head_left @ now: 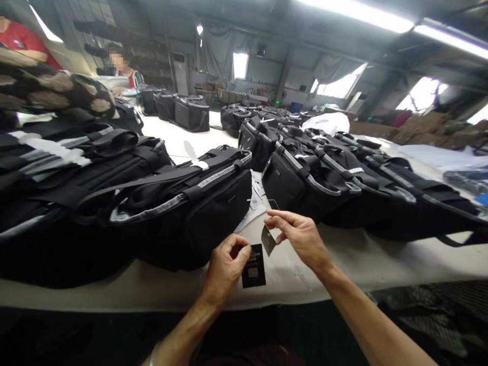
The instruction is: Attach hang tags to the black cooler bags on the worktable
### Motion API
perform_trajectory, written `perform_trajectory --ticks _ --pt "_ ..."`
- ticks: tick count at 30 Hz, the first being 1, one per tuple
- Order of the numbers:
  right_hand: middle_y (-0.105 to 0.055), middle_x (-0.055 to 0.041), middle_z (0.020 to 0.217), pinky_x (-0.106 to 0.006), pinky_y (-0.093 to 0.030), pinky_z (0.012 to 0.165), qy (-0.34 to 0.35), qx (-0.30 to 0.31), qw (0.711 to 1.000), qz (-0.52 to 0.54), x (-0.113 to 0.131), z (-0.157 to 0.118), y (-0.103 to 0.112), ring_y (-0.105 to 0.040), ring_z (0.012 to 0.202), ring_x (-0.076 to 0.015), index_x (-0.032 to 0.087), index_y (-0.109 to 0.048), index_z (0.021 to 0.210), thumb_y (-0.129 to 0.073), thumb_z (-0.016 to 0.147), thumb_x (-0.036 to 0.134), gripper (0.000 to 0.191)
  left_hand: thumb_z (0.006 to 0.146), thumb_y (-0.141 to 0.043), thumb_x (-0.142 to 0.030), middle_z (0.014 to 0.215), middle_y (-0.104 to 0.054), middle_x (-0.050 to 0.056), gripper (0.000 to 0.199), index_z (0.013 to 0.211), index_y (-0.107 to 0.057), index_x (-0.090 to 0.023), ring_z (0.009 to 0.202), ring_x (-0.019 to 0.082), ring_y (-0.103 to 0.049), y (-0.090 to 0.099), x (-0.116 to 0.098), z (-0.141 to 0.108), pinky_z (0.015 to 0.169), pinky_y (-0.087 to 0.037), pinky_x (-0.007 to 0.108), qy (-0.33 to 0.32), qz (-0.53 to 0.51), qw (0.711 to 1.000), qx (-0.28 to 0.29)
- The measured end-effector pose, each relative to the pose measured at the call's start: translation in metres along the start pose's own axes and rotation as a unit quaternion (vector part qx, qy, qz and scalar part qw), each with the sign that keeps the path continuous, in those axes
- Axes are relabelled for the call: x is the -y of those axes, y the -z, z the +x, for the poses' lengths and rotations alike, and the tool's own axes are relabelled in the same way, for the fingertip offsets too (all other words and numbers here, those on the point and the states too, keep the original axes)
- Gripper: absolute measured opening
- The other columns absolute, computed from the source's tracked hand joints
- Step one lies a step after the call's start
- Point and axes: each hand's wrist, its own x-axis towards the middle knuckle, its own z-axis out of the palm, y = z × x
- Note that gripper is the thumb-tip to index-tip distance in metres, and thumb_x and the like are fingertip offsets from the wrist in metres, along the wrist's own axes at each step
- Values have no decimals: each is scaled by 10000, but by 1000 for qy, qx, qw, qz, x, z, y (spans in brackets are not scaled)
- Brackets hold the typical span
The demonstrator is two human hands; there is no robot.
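As the head view is showing, the left hand (227, 259) is pinching the black tag (254, 279) above the front of the worktop (305, 277), while the right hand (299, 234) is gripping the small card (268, 242) just beside it. Since fingertips alone are supporting both, a loosening pinch could be dropping either, or a hard one creasing it; a fallen piece could be getting lost among the papers (257, 202) lying between the bags (217, 216). Beyond, lights (362, 15) and windows (240, 66) are glowing, and a person in red (32, 44) is standing at left.
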Motion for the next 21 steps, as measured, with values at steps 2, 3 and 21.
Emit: perform_trajectory --ticks 2,3,21 --pt "-755 -96 968 -263 -610 586 -4 11 998 56 9 5 0 -703 906 -230 182 -774 1017 -810 761 431 359 844 -598 -396 689 -530 -19 239 744 -566 -181 647 132 -485 5 0 1 611 -378 233 14 -36 999 10" --pt "-754 -93 988 -263 -616 611 -7 15 996 84 12 8 0 -705 882 -212 185 -775 1008 -821 753 420 350 843 -606 -411 682 -505 -25 258 742 -550 -180 644 127 -463 8 0 1 608 -370 231 19 -58 998 16" --pt "-695 -53 665 -256 -590 502 -88 71 981 156 4 -7 -19 -663 534 -147 107 -752 978 -826 736 472 444 771 -797 -400 776 -567 -8 324 786 -570 -170 722 116 -530 6 -16 -1 690 -466 219 93 -381 919 30"
